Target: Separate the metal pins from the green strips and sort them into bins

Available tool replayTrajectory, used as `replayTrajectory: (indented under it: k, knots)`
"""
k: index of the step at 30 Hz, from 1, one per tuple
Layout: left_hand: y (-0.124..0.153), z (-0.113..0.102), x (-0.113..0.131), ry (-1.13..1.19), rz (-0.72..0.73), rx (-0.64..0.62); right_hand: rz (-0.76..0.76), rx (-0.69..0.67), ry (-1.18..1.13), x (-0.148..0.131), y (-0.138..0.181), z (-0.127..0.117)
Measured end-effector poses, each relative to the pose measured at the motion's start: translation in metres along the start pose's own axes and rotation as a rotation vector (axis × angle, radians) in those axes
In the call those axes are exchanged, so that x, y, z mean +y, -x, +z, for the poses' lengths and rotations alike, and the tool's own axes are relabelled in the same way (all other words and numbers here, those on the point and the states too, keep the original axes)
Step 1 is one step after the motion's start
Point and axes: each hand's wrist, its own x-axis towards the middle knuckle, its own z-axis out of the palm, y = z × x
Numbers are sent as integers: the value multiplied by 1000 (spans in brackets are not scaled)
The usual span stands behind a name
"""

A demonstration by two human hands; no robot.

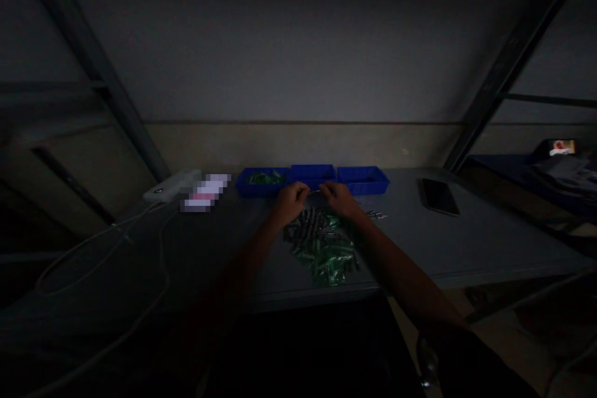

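Note:
Between my two hands, just in front of the blue bins, stretches a thin metal rod-like part (314, 191); the dim light hides its exact kind. My left hand (293, 197) pinches its left end, and my right hand (336, 197) is closed on its right end. Below them on the table lies a heap of similar slim metal parts (310, 224). Green plastic packets (333, 261) lie at the near side of that heap. A few loose metal parts stick out past my right wrist.
Three blue bins stand in a row: the left bin (262, 193) holds green packets, then a middle bin (313, 169) and a right bin (364, 188). A dark phone (439, 196) lies to the right. A white power strip (171, 186) and cables are at the left, beside a blurred bright screen (206, 193).

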Motion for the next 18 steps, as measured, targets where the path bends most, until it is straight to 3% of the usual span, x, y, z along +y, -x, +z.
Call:
replayTrajectory:
  k: [8, 18]
  knots:
    - [7, 3, -1, 9, 11, 104, -36, 45, -90, -5, 6, 1]
    - [9, -2, 7, -4, -85, 88, -136, 38, -86, -13, 8, 0]
